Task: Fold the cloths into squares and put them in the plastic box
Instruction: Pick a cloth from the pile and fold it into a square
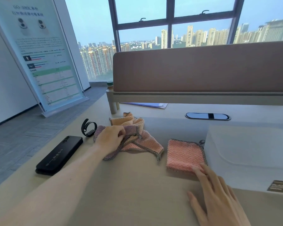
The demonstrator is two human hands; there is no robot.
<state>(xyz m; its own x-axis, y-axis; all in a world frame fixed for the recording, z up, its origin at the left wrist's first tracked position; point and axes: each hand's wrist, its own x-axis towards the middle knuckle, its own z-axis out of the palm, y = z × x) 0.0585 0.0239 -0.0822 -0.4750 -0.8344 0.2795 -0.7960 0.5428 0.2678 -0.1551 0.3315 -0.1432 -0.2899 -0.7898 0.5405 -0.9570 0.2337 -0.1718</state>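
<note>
A crumpled heap of cloths [134,136] in orange, mauve and pink with checked edging lies mid-table. My left hand [110,138] is closed on the mauve cloth at the heap's left side. A pink cloth folded into a square [185,154] lies flat to the right, beside the translucent plastic box [252,154]. My right hand [217,191] rests flat with fingers spread, its fingertips touching the folded square's near right corner.
A black phone [60,154] and a black wristband [88,128] lie left of the heap. A brown desk divider [203,70] on a pale rail stands at the back, with papers [147,105] under it and a cable grommet [207,116] behind the box.
</note>
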